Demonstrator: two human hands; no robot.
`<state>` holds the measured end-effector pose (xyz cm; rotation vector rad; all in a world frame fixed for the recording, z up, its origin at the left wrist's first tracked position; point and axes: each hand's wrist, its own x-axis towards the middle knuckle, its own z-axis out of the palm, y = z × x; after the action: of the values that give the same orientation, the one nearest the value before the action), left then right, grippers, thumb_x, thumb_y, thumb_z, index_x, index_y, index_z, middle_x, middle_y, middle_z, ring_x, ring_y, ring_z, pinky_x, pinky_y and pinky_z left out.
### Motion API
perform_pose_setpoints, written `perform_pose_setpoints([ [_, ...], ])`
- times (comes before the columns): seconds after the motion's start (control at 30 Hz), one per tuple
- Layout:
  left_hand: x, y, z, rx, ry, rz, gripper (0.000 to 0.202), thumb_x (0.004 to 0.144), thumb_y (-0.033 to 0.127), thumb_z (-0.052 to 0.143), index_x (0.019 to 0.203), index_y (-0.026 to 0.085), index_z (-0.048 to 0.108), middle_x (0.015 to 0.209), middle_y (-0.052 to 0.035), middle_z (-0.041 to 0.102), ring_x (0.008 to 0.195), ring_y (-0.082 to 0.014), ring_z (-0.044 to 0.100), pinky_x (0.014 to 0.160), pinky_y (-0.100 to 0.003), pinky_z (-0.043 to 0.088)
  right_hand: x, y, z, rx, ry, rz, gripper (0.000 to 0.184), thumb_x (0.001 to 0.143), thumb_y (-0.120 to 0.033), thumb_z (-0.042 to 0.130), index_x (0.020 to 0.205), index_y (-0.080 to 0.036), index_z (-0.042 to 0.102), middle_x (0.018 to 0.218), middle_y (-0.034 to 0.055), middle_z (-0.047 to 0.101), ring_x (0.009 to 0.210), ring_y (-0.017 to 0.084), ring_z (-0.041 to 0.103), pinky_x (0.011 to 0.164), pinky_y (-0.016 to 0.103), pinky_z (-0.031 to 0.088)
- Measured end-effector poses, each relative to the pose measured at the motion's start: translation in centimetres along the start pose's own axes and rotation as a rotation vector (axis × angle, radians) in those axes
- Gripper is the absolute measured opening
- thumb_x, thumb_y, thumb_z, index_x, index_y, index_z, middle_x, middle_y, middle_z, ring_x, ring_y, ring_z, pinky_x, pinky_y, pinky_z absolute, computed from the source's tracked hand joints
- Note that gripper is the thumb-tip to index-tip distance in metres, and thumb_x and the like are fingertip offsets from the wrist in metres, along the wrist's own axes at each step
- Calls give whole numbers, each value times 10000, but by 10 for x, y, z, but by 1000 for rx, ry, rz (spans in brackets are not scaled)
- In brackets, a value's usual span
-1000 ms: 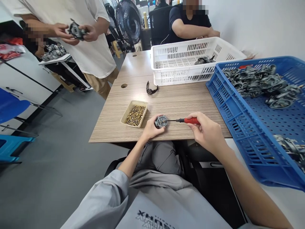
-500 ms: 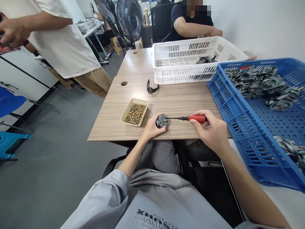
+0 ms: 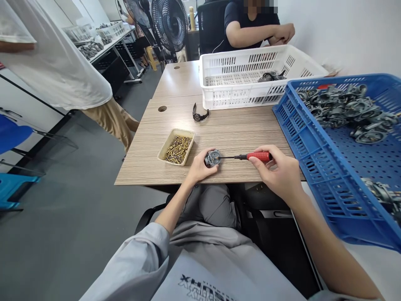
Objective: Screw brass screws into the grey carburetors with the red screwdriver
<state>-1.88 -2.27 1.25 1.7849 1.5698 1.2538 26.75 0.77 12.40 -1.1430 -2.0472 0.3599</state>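
My left hand [image 3: 200,168] is closed around a small grey metal carburetor body [image 3: 214,158] near the table's front edge, its open side facing my other hand. In my right hand [image 3: 278,169] is a screwdriver [image 3: 259,156] with a red handle, held level between thumb and fingers. Its thin dark shaft points left, and the tip reaches the inside of the carburetor body; exact contact is too small to make out. Left of my left hand stands a cream tray [image 3: 160,156] filled with small brass-coloured parts [image 3: 178,149].
A black wristwatch [image 3: 200,115] lies behind the tray. At the right stands a blue crate [image 3: 308,142] with many grey metal parts; a white crate [image 3: 238,98] is behind. Across the table sits a person [image 3: 250,29]. Another person [image 3: 69,71] stands left, near a fan [image 3: 171,25].
The standing person has shifted left. The seated person's hands have risen. The screwdriver tip sits slightly lower against the carburetor body, which shows more of its inside; my hands barely moved.
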Motion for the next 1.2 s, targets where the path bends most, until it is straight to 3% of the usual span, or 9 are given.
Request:
perform_pose_setpoints([
  [0.27,0,0,0,-22,3,-15,669,780,219,824,1433,185,682,1351,-120,797,1214,-304,768,1141,-451,582,-5,0,-2,-33,-89,-165,214,1089,-436,678,1192,-251,716,1060,60,844,722,226,753,713,353,547],
  [0.43,1,1,0,-22,1,-26,662,785,222,818,1430,177,678,1327,-115,800,1182,-287,771,1117,-426,589,-4,-1,-6,17,-160,-274,176,1120,-300,593,1261,-261,691,1188,81,835,1060,279,809,830,356,577],
  [0.5,1,1,0,-18,1,-21,665,786,219,817,1435,174,674,1348,-120,795,1200,-287,768,1122,-426,588,-5,-2,-7,-22,-165,-270,168,1123,-323,588,1237,-258,693,1146,79,839,983,268,811,779,342,556],
  [0.6,1,1,1,-6,-2,-17,663,789,221,822,1434,184,673,1372,-120,791,1230,-293,764,1138,-437,584,-7,-4,-4,-179,-93,-203,235,1108,-467,621,1110,-247,703,841,41,802,663,233,732,612,323,434],
  [0.7,1,0,2,13,2,0,662,785,223,825,1429,186,677,1386,-124,786,1260,-304,756,1163,-452,574,-9,-7,1,-289,-20,-152,357,1117,-554,572,965,-247,673,628,13,694,531,220,648,552,321,308],
  [0.8,1,-1,2,16,10,-2,662,785,224,826,1428,187,676,1388,-125,785,1257,-305,756,1160,-453,576,-8,-9,1,-259,-38,-137,354,1124,-556,544,988,-251,659,665,21,715,559,235,674,558,318,307],
  [0.97,1,-3,3,4,40,-44,655,795,241,832,1427,189,670,1342,-115,801,1179,-289,777,1107,-436,603,-7,-8,-4,-107,-192,-102,228,1065,-480,641,1156,-271,635,757,-3,754,589,231,701,615,304,417],
  [1.2,1,0,3,15,30,-5,648,788,210,829,1416,188,672,1385,-132,779,1268,-311,750,1168,-463,573,-10,-2,1,-191,-101,-76,249,1053,-510,658,1098,-265,649,719,15,732,614,272,719,591,316,372],
])
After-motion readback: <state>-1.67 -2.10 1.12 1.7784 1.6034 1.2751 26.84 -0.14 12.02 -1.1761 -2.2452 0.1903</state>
